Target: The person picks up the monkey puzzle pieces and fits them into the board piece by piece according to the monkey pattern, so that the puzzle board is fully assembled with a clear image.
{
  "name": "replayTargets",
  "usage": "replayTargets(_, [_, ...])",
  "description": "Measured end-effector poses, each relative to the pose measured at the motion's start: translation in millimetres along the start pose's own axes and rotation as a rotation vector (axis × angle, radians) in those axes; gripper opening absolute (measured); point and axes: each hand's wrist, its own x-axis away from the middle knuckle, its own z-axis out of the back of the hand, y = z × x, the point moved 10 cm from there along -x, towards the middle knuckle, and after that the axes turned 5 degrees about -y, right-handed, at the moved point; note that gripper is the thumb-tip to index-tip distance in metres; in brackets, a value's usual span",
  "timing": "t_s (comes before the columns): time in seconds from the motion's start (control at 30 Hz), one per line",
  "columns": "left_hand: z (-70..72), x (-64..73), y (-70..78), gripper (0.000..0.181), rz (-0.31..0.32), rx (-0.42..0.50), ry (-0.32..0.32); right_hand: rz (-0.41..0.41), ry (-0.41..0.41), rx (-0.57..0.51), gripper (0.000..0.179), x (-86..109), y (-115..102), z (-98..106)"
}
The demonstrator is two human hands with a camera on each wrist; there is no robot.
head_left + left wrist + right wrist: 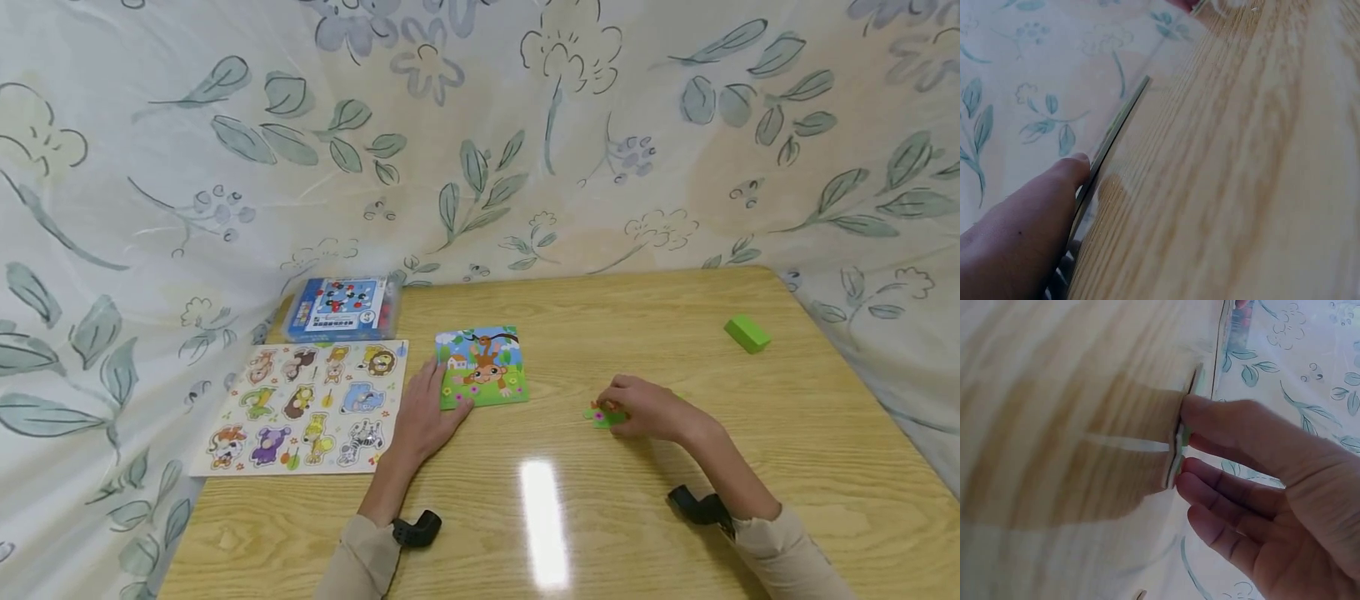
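Note:
A square picture board (487, 367) showing a hanging monkey lies on the wooden table. My left hand (422, 417) rests at its left side, with the fingers extended along the edge and the thumb by the lower edge. In the left wrist view the board (1116, 128) appears nearly edge-on, and the thumb touches it. To the right, my right hand (647, 408) pinches a small green jigsaw piece (606, 417) with a pink flower, just at the tabletop. Thumb and fingers meet at the piece (1174, 469) in the right wrist view; its outline is partly hidden.
An animal peg-style puzzle board (300, 408) lies left of my left hand. Behind it sits a clear plastic box (345, 308) with a blue label. A green block (747, 333) lies at the far right. Floral cloth (480, 167) hangs behind the table (615, 508).

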Motion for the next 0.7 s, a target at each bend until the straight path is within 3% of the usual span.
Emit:
replayTargets(0.27, [-5.7, 1.7, 0.6, 0.084, 0.002, -0.040, -0.031, -0.024, -0.010, -0.004, 0.031, -0.6, 4.0, -6.5])
replayTargets(0.47, [-4.5, 2.4, 2.9, 0.083, -0.027, -0.047, -0.003, -0.007, 0.008, -0.005, 0.033, -1.2, 5.4, -7.9])
replayTargets(0.7, [-4.6, 0.2, 0.1, 0.071, -0.005, -0.049, -0.001, 0.054, 0.035, 0.008, 0.035, -20.9, -16.9, -0.1])
